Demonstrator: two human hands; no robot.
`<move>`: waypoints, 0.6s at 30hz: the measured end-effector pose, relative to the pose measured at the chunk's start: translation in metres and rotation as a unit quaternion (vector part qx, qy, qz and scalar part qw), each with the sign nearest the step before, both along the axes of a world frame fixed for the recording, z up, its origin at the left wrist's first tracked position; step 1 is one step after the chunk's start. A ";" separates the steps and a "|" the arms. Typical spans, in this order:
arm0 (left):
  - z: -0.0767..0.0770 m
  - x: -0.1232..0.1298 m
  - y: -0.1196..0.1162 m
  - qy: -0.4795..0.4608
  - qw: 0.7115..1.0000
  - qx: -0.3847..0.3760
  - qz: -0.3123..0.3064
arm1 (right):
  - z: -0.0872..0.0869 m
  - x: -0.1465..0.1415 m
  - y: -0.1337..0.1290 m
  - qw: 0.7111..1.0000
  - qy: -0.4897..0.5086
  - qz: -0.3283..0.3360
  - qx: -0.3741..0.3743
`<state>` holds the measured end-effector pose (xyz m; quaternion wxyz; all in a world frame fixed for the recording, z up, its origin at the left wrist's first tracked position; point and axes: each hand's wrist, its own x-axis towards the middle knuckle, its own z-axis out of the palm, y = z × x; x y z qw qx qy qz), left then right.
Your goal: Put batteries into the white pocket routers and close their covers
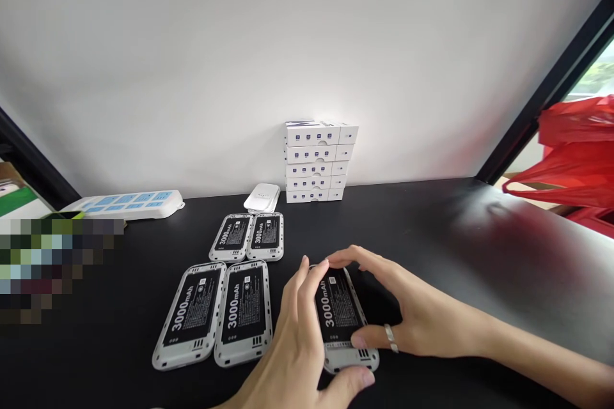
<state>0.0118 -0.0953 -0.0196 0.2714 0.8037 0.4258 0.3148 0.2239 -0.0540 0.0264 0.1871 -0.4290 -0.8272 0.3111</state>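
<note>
Both of my hands hold a white-framed battery pack [339,307] with a black "3000mAh" label, low on the black table. My left hand [295,339] comes from below, its fingers on the pack's far left edge and its thumb at the near end. My right hand [412,313], with a silver ring on one finger, wraps the pack from the right. Several matching packs lie flat to the left, label up: two near ones [193,315] [243,313] and two farther ones [231,237] [265,236]. None of them touches my hands.
Stacked white boxes [316,160] stand against the wall behind a small white device [261,198]. A white power strip with blue switches [122,204] lies back left, beside a pixelated patch [48,268]. A red plastic bag [566,160] hangs beyond the black table's [422,223] right side.
</note>
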 end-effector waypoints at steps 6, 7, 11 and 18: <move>-0.011 0.000 0.003 -0.008 0.999 0.037 0.002 | 0.012 0.002 -0.006 0.993 -0.080 0.073 0.047; -0.013 0.001 0.004 -0.013 0.999 0.040 0.005 | 0.013 0.001 -0.006 0.991 -0.091 0.078 0.055; -0.019 0.003 0.004 -0.016 0.999 0.042 0.011 | 0.014 0.000 -0.008 0.986 -0.115 0.096 0.076; 0.013 -0.006 -0.010 0.012 0.989 0.101 -0.105 | 0.005 -0.003 -0.004 0.988 -0.104 0.107 0.049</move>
